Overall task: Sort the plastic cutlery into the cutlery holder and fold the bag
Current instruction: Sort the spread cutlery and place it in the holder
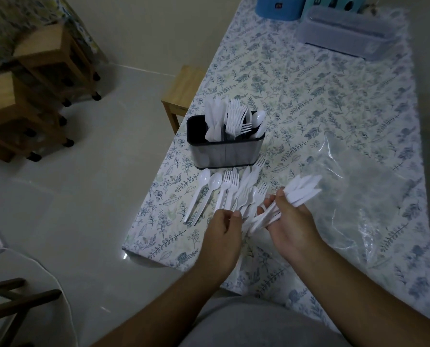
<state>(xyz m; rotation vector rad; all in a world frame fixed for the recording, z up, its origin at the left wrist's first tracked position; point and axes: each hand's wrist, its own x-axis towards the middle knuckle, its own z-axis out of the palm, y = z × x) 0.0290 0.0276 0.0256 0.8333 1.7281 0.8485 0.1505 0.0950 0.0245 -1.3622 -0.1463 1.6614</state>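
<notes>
Head view: cutlery holder (225, 152) holds knives, forks, spoons (separate compartments).

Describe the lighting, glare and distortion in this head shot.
Head view: dim, flat, bluish indoor light with dark corners; bright glare streaks on the clear plastic bag and a soft sheen on the floor tiles; wide-angle bending stretches the table edges; the knives in the right hand look slightly soft; the left hand stays sharp.

The cutlery holder (225, 152) stands on the floral tablecloth (309, 91), holding knives, forks and spoons. Just in front of it lie loose spoons (204, 194) and forks (227, 189). The right hand (290, 221) grips a bundle of knives (301, 190); the left hand (222, 231) pinches beside it. A clear bag (374, 196) lies right of the holder.
</notes>
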